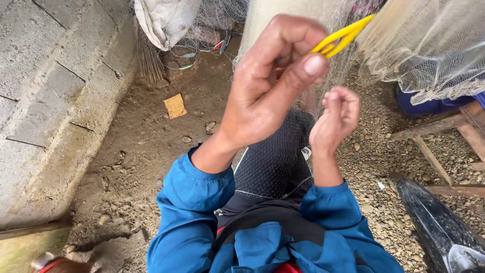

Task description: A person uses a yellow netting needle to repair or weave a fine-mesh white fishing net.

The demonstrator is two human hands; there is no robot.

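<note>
Yellow netting needle (pixel 342 36) pinched in left hand (pixel 268 86), net (pixel 429 45) beside.

Soft, even daylight is seen throughout; shadows are kept faint, edges are bent outward (wide lens), focus is held sharp.

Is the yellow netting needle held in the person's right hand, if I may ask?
No, the left hand grips the yellow netting needle; the right hand pinches netting.
</note>
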